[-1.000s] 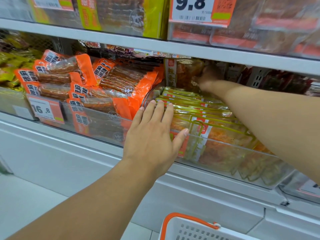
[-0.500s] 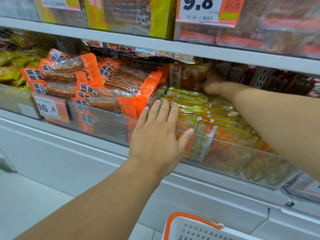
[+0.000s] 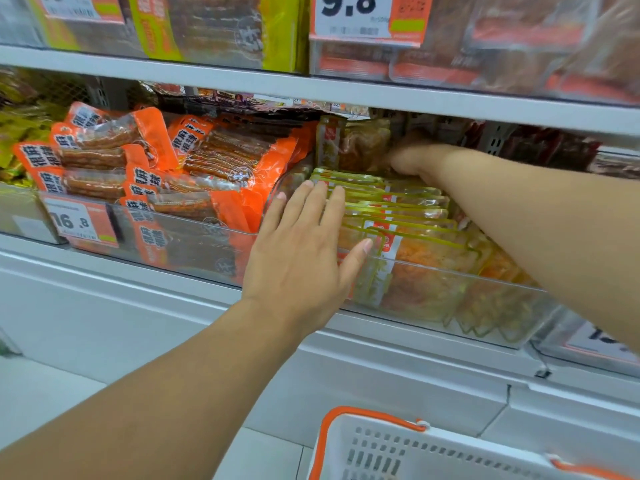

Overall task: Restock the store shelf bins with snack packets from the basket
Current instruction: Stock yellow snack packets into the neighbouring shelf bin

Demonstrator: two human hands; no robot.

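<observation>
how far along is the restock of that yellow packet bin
Looks done: the clear bin already holds a full row of yellow-edged packets. In hand: the left hand lies flat on the row's front; the right hand reaches its back. Left: unclear, since the basket's inside is out of view.

A price tag [image 3: 367, 15] on the upper shelf's front edge reads "9.8". A second tag [image 3: 81, 221], on the front of the left bin, reads "16.8". The orange packets [image 3: 145, 174] carry Chinese characters, "很麻很辣".
</observation>
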